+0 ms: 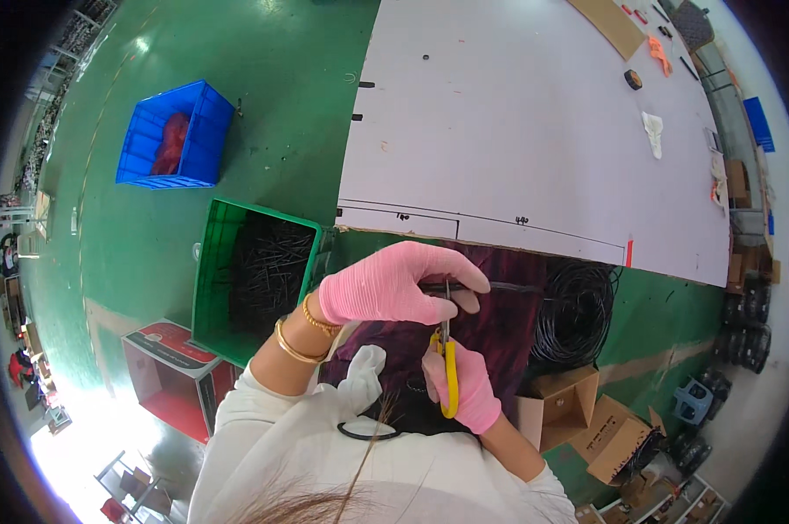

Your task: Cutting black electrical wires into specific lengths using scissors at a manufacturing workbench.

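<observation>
My left hand [390, 284], in a pink glove, is closed round a thin black tube [509, 286] just beyond the white table's near edge. The tube runs right from its fingers toward a coil of black tubing [576, 319]. Gripped in my pink-gloved right hand [471, 389] is a pair of scissors with yellow handles [451, 380]. Their blades point away from me and meet the tube at the left fingertips. Whether the blades are closed is too small to tell. Dark purple cloth [495, 336] lies beneath both hands.
A green crate [204, 293] holding many short black pieces [272, 266] stands left of my hands. Farther left are a blue crate [198, 131] with a red bundle and a red-grey box [172, 384]. Cardboard boxes [617, 437] sit at right. The white table [516, 131] spans ahead.
</observation>
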A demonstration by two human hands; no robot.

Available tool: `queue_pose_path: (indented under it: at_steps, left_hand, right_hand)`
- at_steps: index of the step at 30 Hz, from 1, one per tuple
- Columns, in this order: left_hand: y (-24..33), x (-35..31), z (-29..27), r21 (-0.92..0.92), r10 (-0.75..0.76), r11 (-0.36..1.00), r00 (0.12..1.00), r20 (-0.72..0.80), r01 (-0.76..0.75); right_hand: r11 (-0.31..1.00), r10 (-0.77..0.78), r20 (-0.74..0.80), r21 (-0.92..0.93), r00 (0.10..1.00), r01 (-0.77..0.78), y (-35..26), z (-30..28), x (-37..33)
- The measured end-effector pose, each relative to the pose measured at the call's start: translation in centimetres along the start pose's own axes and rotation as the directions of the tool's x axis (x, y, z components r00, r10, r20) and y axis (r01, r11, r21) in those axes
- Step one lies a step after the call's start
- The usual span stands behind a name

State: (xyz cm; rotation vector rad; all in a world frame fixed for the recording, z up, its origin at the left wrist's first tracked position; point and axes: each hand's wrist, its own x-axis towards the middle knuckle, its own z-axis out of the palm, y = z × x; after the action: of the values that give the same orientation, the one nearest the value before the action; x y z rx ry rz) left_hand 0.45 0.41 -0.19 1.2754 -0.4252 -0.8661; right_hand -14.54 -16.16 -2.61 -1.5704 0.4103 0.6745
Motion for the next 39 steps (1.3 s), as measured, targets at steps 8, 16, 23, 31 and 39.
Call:
queue_pose_path:
  at_steps: [8,16,23,31,39]
  left_hand:
    - [-0.6,0.4,-0.3,-0.144,-0.085,0.984,0.989,0.12,0.102]
    - [0.7,-2.4,-0.7,-0.173,-0.079,0.981,0.996,0.035,0.084]
    - [2.1,-8.9,-2.8,0.01,-0.127,0.99,0.935,-0.331,0.138]
    - [-2.1,-10.3,-3.1,0.868,0.647,0.385,0.579,-0.497,0.314]
    - [-6.6,-0.9,-0.2,0.958,0.79,0.258,0.544,-0.283,0.124]
  right_hand:
    - [0.985,0.141,0.01,0.094,0.99,-0.141,-0.6,-0.4,-0.9]
    - [0.866,-0.495,-0.459,-0.198,0.738,0.458,-2.2,-5.3,1.1]
    - [0.46,-0.736,-0.009,-0.74,0.677,0.491,-6.3,-5.6,3.7]
    - [0.349,-0.688,0.125,-0.806,0.715,0.477,-11.0,-3.6,8.9]
    - [0.332,-0.527,0.198,-0.847,0.826,0.415,-12.8,-2.8,10.6]
